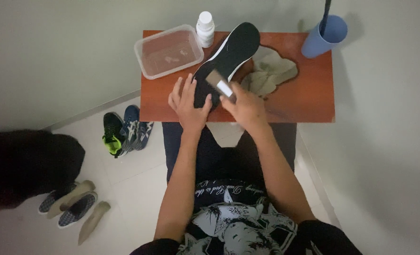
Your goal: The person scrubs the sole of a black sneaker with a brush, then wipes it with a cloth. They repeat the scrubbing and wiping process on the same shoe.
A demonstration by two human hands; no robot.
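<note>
A small reddish-brown wooden table is set against a pale wall. On it are found a clear plastic tub, a white bottle, a blue cup, a crumpled beige cloth and a black shoe turned sole-up. Several pairs of shoes are laid on the tiled floor beside it.

Glossy wooden table, clear plastic tub
</note>
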